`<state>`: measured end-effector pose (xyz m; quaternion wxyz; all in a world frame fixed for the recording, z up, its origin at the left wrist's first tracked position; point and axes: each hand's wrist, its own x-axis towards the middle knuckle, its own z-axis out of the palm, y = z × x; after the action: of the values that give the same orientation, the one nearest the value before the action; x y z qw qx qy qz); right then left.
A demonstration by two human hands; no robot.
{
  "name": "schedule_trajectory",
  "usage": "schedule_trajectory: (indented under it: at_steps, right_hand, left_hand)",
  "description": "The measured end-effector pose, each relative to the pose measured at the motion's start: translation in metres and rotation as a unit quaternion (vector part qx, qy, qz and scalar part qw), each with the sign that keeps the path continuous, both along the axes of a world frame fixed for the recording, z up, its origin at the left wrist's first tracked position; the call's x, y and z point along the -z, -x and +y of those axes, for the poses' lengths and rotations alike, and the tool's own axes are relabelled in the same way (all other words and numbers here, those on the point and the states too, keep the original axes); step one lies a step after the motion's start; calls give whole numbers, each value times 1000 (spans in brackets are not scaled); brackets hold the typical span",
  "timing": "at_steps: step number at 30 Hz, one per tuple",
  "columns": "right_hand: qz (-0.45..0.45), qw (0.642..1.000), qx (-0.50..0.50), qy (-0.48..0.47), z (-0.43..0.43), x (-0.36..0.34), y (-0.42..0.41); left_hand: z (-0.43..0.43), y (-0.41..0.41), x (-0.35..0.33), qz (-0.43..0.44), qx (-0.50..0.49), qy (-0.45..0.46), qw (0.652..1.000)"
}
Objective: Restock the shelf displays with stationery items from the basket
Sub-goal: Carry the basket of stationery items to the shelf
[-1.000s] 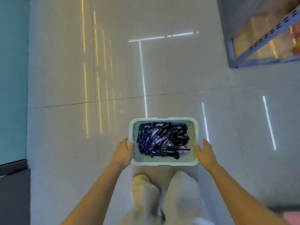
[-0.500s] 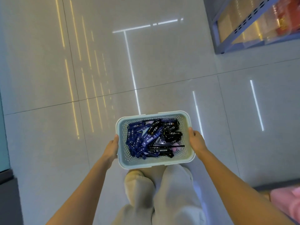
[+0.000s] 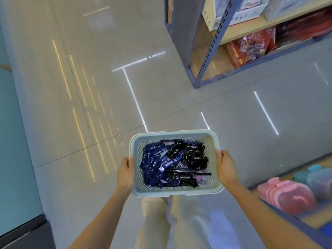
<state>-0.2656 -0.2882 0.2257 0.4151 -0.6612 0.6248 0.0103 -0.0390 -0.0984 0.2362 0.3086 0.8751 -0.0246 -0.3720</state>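
A pale green perforated basket (image 3: 172,135) hangs in front of me above the tiled floor. It holds several dark blue and black stationery packs (image 3: 172,164) piled loosely. My left hand (image 3: 125,174) grips the basket's left rim, thumb over the edge. My right hand (image 3: 226,168) grips the right rim the same way. A grey metal shelf unit (image 3: 206,56) with wooden boards stands ahead on the right, holding red packaged goods (image 3: 251,45) low down and white boxes (image 3: 239,11) above.
A second low shelf (image 3: 291,193) with pink and blue packs runs along the right edge, close to my right arm. A teal wall (image 3: 12,141) lines the left. My legs in light trousers (image 3: 179,221) are below the basket. Glossy floor tiles spread ahead.
The basket has come up off the floor in both hands. The view has lifted and turned right, bringing the metal shelf unit and the low right shelf into sight.
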Motion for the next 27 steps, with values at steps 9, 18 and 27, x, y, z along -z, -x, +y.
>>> schedule_trajectory:
  at_steps: [9, 18, 27]
  right_hand:
    - [-21, 994, 82, 72, -74, -176, 63]
    - [-68, 968, 201, 135, -136, -291, 139]
    - [-40, 937, 286, 195, -208, -344, 184]
  left_hand:
    - [-101, 43, -159, -82, 66, 87, 991]
    - [-217, 89, -256, -101, 152, 166, 969]
    - [-345, 116, -295, -55, 230, 222, 946]
